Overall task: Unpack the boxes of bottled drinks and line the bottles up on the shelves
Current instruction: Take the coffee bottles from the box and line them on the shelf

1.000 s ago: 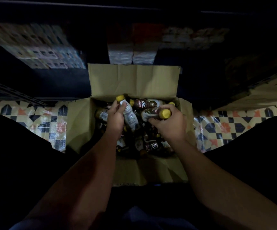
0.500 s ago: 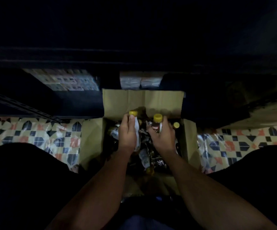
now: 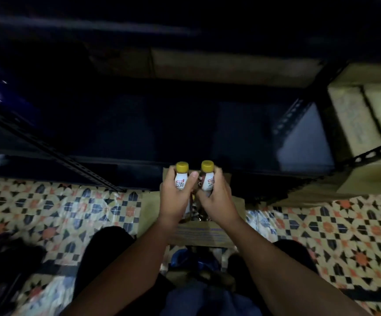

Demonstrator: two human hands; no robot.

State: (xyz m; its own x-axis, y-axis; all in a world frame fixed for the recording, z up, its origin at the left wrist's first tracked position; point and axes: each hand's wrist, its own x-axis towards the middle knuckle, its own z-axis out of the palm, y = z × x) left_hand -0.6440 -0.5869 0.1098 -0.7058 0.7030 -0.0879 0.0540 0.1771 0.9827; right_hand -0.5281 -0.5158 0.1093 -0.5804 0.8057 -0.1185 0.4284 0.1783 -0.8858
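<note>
The left hand (image 3: 175, 199) holds one small bottle (image 3: 181, 179) with a yellow cap. The right hand (image 3: 216, 197) holds a second bottle (image 3: 207, 179), also with a yellow cap. Each grip is wrapped tight around the body of its bottle. The fingers curl low on the sides, so the caps and the top of the labels stick out above. Both bottles stand straight up, side by side and almost touching. Holding them upright like this looks like a way to set them down on their bottoms without turning them.

The hands are up in the air, over the far edge of the cardboard box (image 3: 198, 233). The box sits open on the patterned floor (image 3: 71, 215), right between the person's knees. Between the two wrists a few more bottles show down inside the box, but it is dark in there and I cannot count them.

Just past the hands is the dark shelf (image 3: 139, 133). It looks bare where the light reaches, though most of it is too dark to be sure. I think the bottles will go there next. On the far right, other brown cartons (image 3: 353, 115) sit stacked on another rack.
</note>
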